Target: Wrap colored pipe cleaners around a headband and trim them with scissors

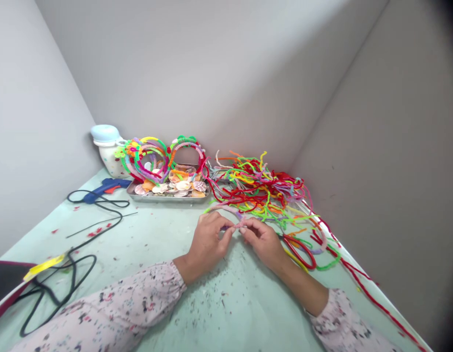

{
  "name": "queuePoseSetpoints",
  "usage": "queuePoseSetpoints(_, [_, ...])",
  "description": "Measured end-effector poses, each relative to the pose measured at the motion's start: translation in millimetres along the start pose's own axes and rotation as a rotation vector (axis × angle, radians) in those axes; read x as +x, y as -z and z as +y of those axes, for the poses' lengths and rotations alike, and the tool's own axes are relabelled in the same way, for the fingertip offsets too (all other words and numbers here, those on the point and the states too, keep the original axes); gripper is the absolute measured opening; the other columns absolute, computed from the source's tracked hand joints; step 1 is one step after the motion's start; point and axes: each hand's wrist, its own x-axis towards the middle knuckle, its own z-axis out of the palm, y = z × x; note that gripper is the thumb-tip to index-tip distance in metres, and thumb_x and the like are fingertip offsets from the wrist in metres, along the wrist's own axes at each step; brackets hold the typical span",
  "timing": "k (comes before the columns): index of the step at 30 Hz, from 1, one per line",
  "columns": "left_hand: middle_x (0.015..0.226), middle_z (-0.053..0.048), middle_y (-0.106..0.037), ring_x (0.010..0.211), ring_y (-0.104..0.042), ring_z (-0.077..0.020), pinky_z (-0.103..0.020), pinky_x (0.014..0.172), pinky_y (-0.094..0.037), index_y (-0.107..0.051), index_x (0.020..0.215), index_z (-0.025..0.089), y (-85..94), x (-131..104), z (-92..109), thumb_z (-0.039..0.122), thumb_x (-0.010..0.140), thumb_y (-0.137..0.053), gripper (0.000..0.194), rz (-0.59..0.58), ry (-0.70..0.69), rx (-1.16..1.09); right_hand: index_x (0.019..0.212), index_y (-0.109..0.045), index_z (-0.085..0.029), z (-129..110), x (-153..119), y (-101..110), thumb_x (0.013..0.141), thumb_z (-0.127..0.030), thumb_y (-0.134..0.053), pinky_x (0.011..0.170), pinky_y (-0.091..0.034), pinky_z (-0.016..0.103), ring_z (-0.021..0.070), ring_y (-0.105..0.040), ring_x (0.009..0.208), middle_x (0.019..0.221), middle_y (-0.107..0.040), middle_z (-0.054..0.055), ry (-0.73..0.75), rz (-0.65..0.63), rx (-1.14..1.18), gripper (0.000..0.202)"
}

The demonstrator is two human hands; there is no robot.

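Both hands meet over the middle of the table. My left hand point(210, 240) pinches a pale pink and lilac pipe cleaner point(229, 209) between thumb and forefinger. Close beside it, my right hand point(263, 243) is closed in a pinch on the same pipe cleaner. The fuzzy strand arcs up behind the fingers, showing some green at its left end; fingertips hide part of it. Just beyond the right hand spreads a tangled heap of coloured pipe cleaners point(259, 188). A red loop point(303, 254), perhaps a scissors handle, lies beside my right wrist.
Pipe-cleaner headbands point(185, 145) stand on a metal tray point(167, 199) with seashells point(182, 185). A blue glue gun point(101, 189) lies left of it, near a white jar point(114, 159) with a blue lid. Black cord point(74, 274) coils at left. Walls enclose the table.
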Motion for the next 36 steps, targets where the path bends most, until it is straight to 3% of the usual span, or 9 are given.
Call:
queuePoseSetpoints(17, [0.081, -0.003, -0.065, 0.081, -0.059, -0.0203, -0.039, 0.079, -0.039, -0.065, 0.081, 0.021, -2.5, 0.5, -3.1, 0.022, 0.085, -0.061, 0.005, -0.030, 0.011, 0.039, 0.086, -0.064, -0.020, -0.8, 0.4, -0.4, 0.086, -0.034, -0.054, 0.058, -0.041, 0.026, 0.0142, -0.051, 0.058, 0.061, -0.054, -0.004, -0.032, -0.006, -0.071, 0.017])
queuePoseSetpoints(24, [0.081, -0.003, -0.064, 0.081, -0.059, -0.0194, -0.039, 0.082, -0.038, -0.066, 0.085, 0.021, -1.8, 0.3, -1.1, 0.020, 0.084, -0.061, 0.005, -0.027, 0.004, 0.051, 0.087, -0.064, -0.021, 6.8, 0.7, -3.4, 0.086, -0.031, -0.056, 0.060, -0.042, 0.025, 0.0136, -0.051, 0.064, 0.078, -0.058, 0.000, 0.087, -0.043, -0.132, 0.012])
queuePoseSetpoints(29, [0.083, -0.002, -0.064, 0.083, -0.058, -0.0183, -0.039, 0.083, -0.036, -0.066, 0.087, 0.021, -1.6, 1.0, 0.1, 0.020, 0.087, -0.057, 0.009, -0.005, 0.026, 0.072, 0.101, -0.062, -0.022, 8.5, -0.2, -3.2, 0.086, -0.030, -0.056, 0.063, -0.046, 0.026, 0.0135, -0.054, 0.068, 0.092, -0.060, 0.002, 0.081, -0.003, -0.105, 0.018])
queuePoseSetpoints(36, [0.081, -0.002, -0.063, 0.083, -0.058, -0.0186, -0.038, 0.083, -0.035, -0.067, 0.083, 0.021, -2.4, 0.0, -0.7, 0.018, 0.085, -0.057, 0.011, -0.015, 0.030, 0.071, 0.101, -0.060, -0.022, 8.0, -0.7, -3.8, 0.085, -0.027, -0.054, 0.061, -0.047, 0.026, 0.0134, -0.055, 0.069, 0.095, -0.060, 0.002, 0.074, -0.011, -0.074, 0.017])
